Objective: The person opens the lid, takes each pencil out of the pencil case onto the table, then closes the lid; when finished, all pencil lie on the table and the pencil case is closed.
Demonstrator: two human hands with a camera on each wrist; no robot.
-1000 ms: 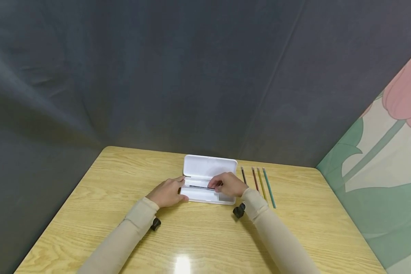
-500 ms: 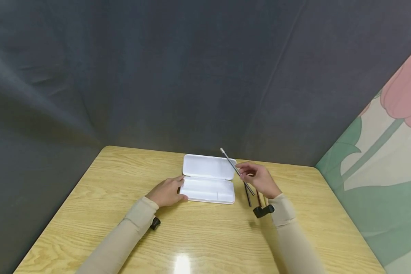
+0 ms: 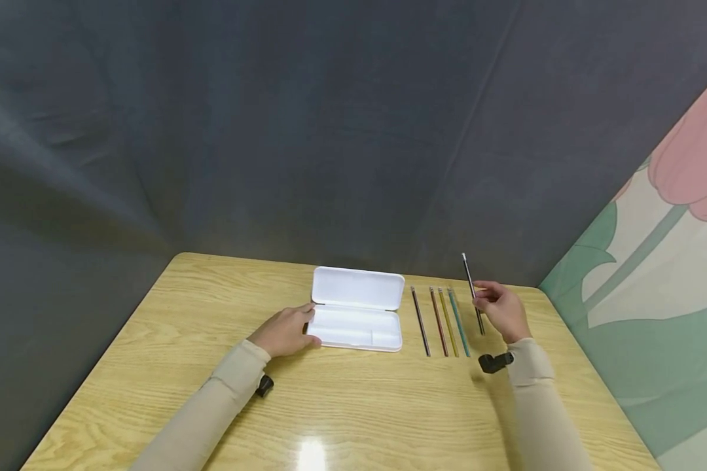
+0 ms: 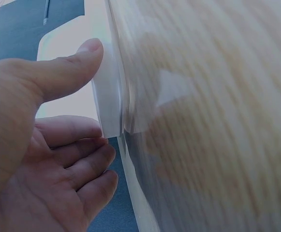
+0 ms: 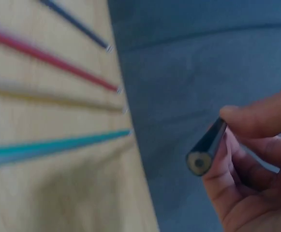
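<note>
A white pencil case (image 3: 357, 325) lies with its lid (image 3: 358, 288) raised; no pencil shows inside. At the case's left end my left hand (image 3: 284, 332) holds on, thumb by the front corner and index finger near the hinge. Its thumb and fingers lie against the white wall in the left wrist view. My right hand (image 3: 503, 313) pinches a dark unsharpened pencil (image 3: 473, 292) between thumb and fingers. The pencil tilts above the table, to the right of a row of pencils. In the right wrist view its flat end (image 5: 199, 163) faces the camera.
Side by side right of the case lie a dark blue pencil (image 3: 421, 322), a red pencil (image 3: 438, 322), a yellow pencil (image 3: 448, 322) and a teal pencil (image 3: 459, 322). Dark cloth (image 3: 330, 131) hangs behind the wooden table (image 3: 353, 405). A flowered panel (image 3: 654, 314) borders the right side.
My right hand has lifted the dark pencil out of the case and carried it right, past the row of pencils. My left hand has stayed at the case's left end.
</note>
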